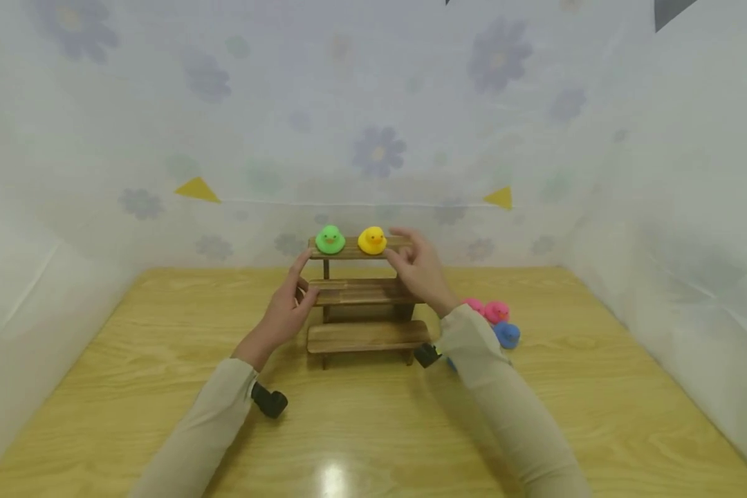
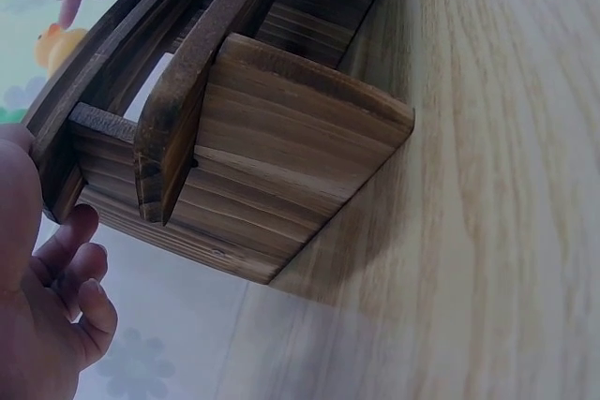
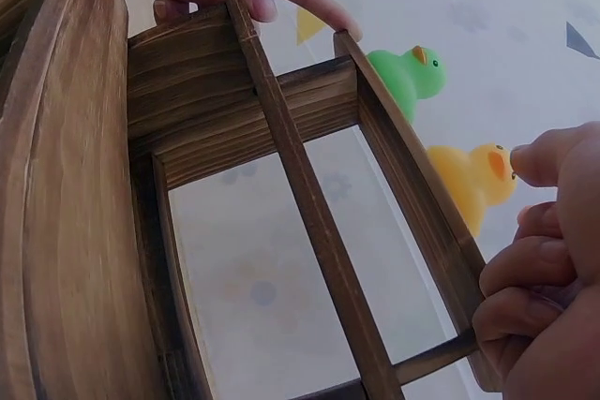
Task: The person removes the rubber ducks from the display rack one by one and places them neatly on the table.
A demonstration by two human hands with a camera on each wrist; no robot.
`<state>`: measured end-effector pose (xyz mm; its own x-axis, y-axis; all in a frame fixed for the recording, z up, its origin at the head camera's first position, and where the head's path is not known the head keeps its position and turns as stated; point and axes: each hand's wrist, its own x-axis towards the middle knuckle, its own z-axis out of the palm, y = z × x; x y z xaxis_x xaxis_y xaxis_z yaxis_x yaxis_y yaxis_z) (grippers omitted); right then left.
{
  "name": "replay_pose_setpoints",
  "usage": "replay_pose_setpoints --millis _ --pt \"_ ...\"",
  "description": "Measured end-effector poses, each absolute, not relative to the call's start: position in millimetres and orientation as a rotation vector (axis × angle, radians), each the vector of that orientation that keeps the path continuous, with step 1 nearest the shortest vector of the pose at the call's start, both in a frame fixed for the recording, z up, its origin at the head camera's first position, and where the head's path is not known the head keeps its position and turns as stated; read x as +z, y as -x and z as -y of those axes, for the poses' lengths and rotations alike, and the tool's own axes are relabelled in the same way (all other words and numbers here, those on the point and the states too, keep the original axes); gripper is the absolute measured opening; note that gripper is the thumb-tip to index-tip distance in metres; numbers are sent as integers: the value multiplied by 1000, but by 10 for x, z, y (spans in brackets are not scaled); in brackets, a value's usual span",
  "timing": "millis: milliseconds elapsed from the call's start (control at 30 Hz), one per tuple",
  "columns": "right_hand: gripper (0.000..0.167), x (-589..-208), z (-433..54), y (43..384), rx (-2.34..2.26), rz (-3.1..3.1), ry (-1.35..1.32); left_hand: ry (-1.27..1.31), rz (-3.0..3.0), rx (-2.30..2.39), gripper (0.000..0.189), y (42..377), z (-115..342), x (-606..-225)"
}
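A three-step wooden stand (image 1: 369, 337) stands on the table, with a green rubber duck (image 1: 330, 241) and a yellow rubber duck (image 1: 371, 241) side by side on its top step. My left hand (image 1: 284, 312) is at the stand's left side, its index fingertip at the end of the top step and its thumb by the middle step. My right hand (image 1: 425, 271) is beside the yellow duck, thumb and index finger apart. In the right wrist view, one fingertip (image 3: 536, 158) comes close to the duck's beak; whether it touches cannot be told. The other fingers are bent near the step's end.
Pink ducks (image 1: 496, 311) and a blue duck (image 1: 507, 335) lie on the table right of the stand, partly behind my right sleeve (image 1: 482, 353). A flowered sheet (image 1: 378, 90) hangs behind and at both sides of the wooden table (image 1: 348, 429).
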<state>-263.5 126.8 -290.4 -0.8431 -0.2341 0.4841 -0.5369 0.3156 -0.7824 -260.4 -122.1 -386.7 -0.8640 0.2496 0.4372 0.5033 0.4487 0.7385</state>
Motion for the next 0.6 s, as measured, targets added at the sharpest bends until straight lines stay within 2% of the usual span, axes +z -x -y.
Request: replay_pose_setpoints --millis 333,600 --pt "37 -2862 -1162 2676 1561 2315 -599 642 2436 -1395 64 2586 1222 -3830" --pt "42 -3078 -1194 2929 1589 2335 -619 649 2429 -1397 64 2569 1218 -3818"
